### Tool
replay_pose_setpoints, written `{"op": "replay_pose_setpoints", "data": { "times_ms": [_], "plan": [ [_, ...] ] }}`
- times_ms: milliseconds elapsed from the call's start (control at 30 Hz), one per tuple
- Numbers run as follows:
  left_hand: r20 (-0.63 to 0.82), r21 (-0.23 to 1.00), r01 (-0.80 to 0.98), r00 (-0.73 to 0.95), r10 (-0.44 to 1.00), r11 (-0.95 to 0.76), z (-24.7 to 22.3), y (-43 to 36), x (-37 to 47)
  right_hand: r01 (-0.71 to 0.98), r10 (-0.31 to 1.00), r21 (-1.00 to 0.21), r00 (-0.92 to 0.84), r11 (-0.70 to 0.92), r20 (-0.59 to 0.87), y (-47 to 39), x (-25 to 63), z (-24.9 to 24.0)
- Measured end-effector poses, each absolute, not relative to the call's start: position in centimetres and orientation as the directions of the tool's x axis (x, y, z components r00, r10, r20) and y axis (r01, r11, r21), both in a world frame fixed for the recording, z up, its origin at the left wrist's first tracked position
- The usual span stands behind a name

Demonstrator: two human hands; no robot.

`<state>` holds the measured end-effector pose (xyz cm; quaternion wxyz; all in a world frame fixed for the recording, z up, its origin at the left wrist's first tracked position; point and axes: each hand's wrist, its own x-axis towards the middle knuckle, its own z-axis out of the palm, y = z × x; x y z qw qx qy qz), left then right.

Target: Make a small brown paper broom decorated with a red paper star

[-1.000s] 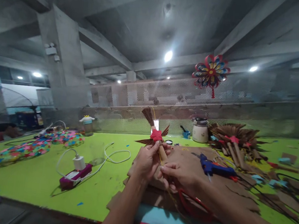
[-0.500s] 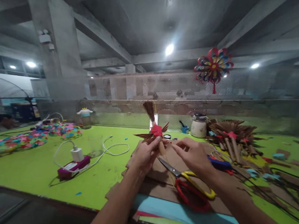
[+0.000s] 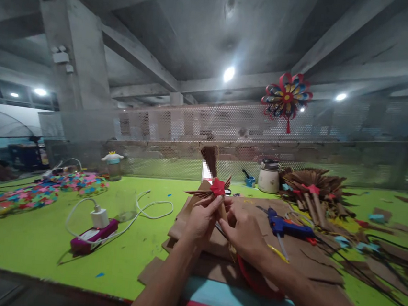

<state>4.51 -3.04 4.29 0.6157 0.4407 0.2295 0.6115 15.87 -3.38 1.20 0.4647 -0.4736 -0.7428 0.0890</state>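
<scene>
My left hand (image 3: 200, 218) is closed around a brown paper craft (image 3: 209, 159), which has pleated fans at its top and sides and a rolled tube below. A red paper star (image 3: 218, 186) sits at its middle, just above my left thumb. My right hand (image 3: 243, 225) is closed on the tube from the right, its fingertips partly hidden behind it. Under my right wrist lie scissors (image 3: 257, 279) with red and yellow handles, mostly covered. Brown cardboard sheets (image 3: 323, 265) are spread beneath both hands. A blue glue gun (image 3: 287, 227) rests on them to the right.
Similar pleated paper crafts (image 3: 314, 187) are piled at the right, near paper scraps and black cables. A beige jar (image 3: 268, 177) stands behind. On the left are a purple power strip (image 3: 93, 238) with a white charger, a clear cup (image 3: 126, 205) and colourful paper stars (image 3: 29, 199).
My right hand has moved left and down onto the tube, closing on it. The glue gun shows fully now, while the scissors are more covered. The view has shifted slightly.
</scene>
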Motion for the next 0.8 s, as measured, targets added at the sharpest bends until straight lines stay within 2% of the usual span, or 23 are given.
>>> {"op": "replay_pose_setpoints", "data": {
  "times_ms": [200, 333, 400, 533, 567, 633, 700, 733, 800],
  "plan": [
    [0.253, 0.815, -0.562, 0.133, 0.958, -0.137, 4.7, -3.2, 4.3, 0.471, 0.800, -0.663, -0.184, 0.582, 0.571, -3.8, 15.8, 1.6],
    [0.270, 0.808, -0.571, 0.141, 0.952, -0.145, 4.9, -3.4, 4.2, 0.312, 0.850, -0.793, -0.257, 0.524, 0.460, -3.6, 16.0, 1.8],
    [0.284, 0.810, -0.570, 0.171, 0.944, -0.140, 4.9, -3.3, 4.0, 0.267, 0.854, -0.821, -0.295, 0.505, 0.430, -3.4, 16.2, 1.9],
    [0.307, 0.812, -0.564, 0.197, 0.931, -0.149, 4.7, -2.9, 3.5, 0.301, 0.823, -0.766, -0.188, 0.568, 0.537, -2.8, 17.2, 2.5],
    [0.311, 0.813, -0.562, 0.202, 0.929, -0.150, 4.7, -2.8, 3.4, 0.265, 0.810, -0.766, -0.144, 0.585, 0.569, -2.7, 17.4, 2.6],
    [0.328, 0.811, -0.563, 0.218, 0.919, -0.156, 4.6, -2.7, 3.3, 0.075, 0.807, -0.807, -0.146, 0.586, 0.572, -2.4, 17.7, 2.6],
    [0.348, 0.803, -0.573, 0.227, 0.910, -0.164, 4.6, -2.7, 3.3, -0.151, 0.801, -0.856, -0.304, 0.494, 0.516, -2.3, 17.7, 2.4],
    [0.352, 0.801, -0.575, 0.223, 0.909, -0.169, 4.7, -2.8, 3.3, -0.210, 0.785, -0.886, -0.410, 0.413, 0.463, -2.3, 17.6, 2.2],
    [0.344, 0.803, -0.569, 0.200, 0.918, -0.177, 4.8, -2.8, 3.2, -0.193, 0.732, -0.944, -0.595, 0.268, 0.330, -2.4, 17.3, 1.6]
  ]
}}
